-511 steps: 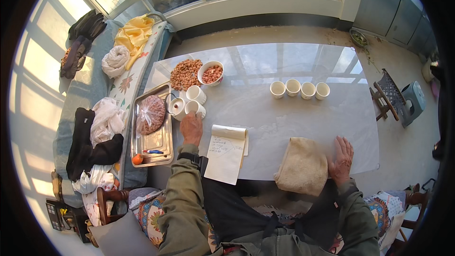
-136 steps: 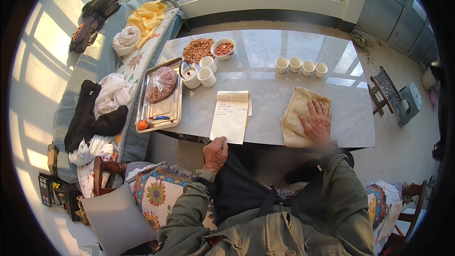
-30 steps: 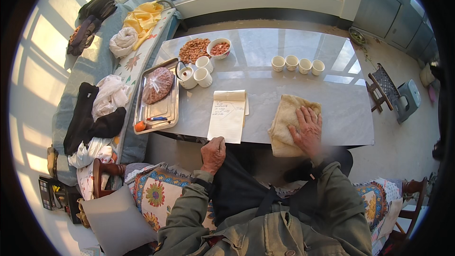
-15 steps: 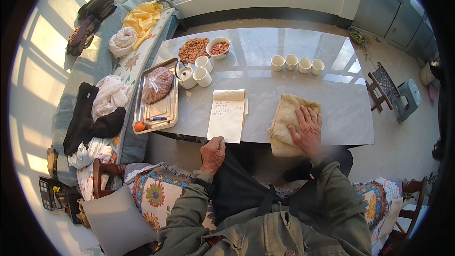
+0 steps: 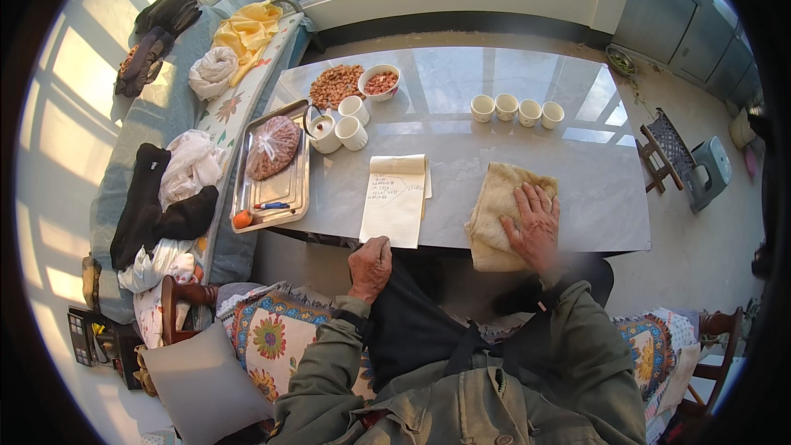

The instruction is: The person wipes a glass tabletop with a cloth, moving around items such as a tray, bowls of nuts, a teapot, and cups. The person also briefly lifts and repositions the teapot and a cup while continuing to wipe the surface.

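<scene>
Well, we have the right hand (image 5: 534,227) laid flat on the folded beige cloth (image 5: 493,218), its fingers extended and slightly spread, pressing from above rather than gripping. The cloth sits at the near side of the grey table (image 5: 461,140), its lower end reaching past the edge. Our left hand (image 5: 371,270) is at the bottom of the notepad (image 5: 390,218), fingers curled inward; we cannot tell whether they pinch the paper or merely rest against it.

The overhang is the first weak point, we judge: a pull toward our lap could drag the cloth off the table, since only the palm's pressure holds it. The notepad lies just as near that edge, so a tug from the curled hand could slide it off or crease the page.

Farther off, four white cups (image 5: 529,113) stand in a row beyond the cloth—well apart from it, yet a long forward push could knock them over. To the left, two more cups (image 5: 352,133) stand close against the teapot (image 5: 325,138), beside the metal tray (image 5: 288,188); a sleeve swept that way could tip one into another. The heaped nuts (image 5: 336,85) behind them have no rim around them, so a bump there could scatter them—the bowl (image 5: 380,96) at least contains its share.
</scene>
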### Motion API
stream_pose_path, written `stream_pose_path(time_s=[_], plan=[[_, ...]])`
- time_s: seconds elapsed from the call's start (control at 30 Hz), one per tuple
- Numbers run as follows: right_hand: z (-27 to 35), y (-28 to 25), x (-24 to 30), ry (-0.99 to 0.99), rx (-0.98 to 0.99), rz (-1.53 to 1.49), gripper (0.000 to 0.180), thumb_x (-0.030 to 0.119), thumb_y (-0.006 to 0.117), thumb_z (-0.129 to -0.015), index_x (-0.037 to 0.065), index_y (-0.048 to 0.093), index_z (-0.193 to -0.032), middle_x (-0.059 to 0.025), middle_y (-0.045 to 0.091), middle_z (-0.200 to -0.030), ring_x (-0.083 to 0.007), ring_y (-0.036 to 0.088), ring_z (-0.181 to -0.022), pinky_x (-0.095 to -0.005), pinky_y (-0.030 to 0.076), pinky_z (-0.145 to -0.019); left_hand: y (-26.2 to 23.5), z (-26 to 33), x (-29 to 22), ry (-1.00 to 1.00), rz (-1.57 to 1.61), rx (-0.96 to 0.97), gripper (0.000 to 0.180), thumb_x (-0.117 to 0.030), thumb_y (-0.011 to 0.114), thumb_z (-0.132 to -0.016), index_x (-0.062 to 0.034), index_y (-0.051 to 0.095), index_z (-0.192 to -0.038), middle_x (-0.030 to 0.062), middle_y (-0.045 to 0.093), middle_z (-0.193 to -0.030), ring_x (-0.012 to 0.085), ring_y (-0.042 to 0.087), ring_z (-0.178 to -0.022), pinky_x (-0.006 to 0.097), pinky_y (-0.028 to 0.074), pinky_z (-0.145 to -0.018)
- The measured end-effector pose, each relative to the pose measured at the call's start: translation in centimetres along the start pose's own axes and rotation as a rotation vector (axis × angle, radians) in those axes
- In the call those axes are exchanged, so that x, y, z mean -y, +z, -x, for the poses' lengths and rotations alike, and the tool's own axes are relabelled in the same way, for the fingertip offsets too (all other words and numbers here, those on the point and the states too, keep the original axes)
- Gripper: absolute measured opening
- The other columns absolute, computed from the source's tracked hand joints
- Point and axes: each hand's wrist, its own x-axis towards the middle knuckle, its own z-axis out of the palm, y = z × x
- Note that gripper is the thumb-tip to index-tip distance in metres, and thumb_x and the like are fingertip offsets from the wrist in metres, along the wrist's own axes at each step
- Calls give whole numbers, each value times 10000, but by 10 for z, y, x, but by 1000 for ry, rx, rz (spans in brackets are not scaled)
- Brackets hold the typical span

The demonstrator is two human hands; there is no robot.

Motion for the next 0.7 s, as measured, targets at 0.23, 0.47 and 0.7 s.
stream_pose_path(time_s=[0.23,0.47,0.7], plan=[[0,0,0,8,7,-2,708,444,717,-959,72,575,-1544,-150,490,-1653,-371,372,-1573,-644,163,-1306,-1,-1,-1,1,-6,4,109,-131,705,-1009,-44,742,-1063,175,753,-938,410,733,-853,467,582,-714],[0,-1,1,5,2,-20,711,441,718,-959,67,574,-1546,-157,503,-1648,-378,382,-1572,-654,163,-1303,-1,-1,-1,-1,-1,-1,106,-133,702,-1011,-44,740,-1056,177,754,-938,407,735,-856,468,583,-716],[0,-1,1,4,-3,-24,711,441,721,-957,67,575,-1544,-157,506,-1646,-378,386,-1570,-649,163,-1306,-1,-1,-2,-12,-13,16,119,-135,706,-1013,-34,747,-1062,182,762,-955,406,743,-868,459,593,-734]])
